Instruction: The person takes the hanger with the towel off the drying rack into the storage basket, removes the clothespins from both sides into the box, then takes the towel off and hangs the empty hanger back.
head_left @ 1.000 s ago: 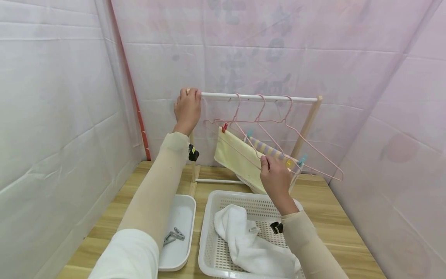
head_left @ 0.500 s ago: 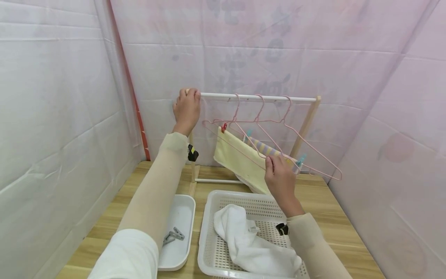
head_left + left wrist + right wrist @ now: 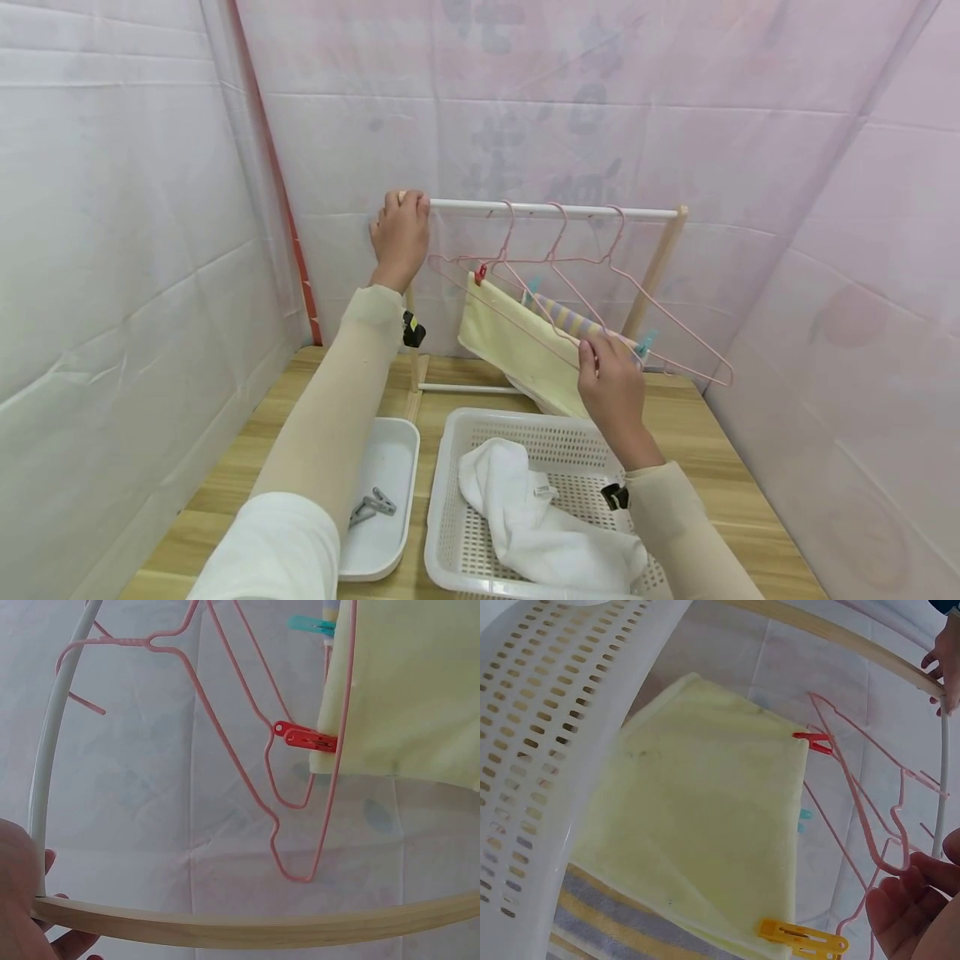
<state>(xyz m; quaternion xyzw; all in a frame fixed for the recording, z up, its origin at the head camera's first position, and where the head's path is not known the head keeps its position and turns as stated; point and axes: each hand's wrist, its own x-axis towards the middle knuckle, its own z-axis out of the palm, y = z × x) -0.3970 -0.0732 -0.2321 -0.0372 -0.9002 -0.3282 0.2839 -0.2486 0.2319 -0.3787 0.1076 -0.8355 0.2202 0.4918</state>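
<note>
My left hand grips the top left corner of the drying rack, where the white rod meets its wooden post. With thumb and fingers my right hand pinches the lower right corner of the leftmost pink wire hanger. Behind it a pale yellow cloth hangs by a red clothespin and a yellow clothespin. Farther back is a striped cloth with a teal clothespin. Three hangers hook over the rod, the rightmost hanger bare at its right arm.
Below the rack stands a white perforated basket holding a crumpled white towel. Left of it, a shallow white tray contains grey clothespins. White sheeting encloses the wooden table at the back and sides.
My right hand has slid rightward and slightly down along the front hanger's end, and that hanger has turned a little. My left hand stays on the rack corner.
</note>
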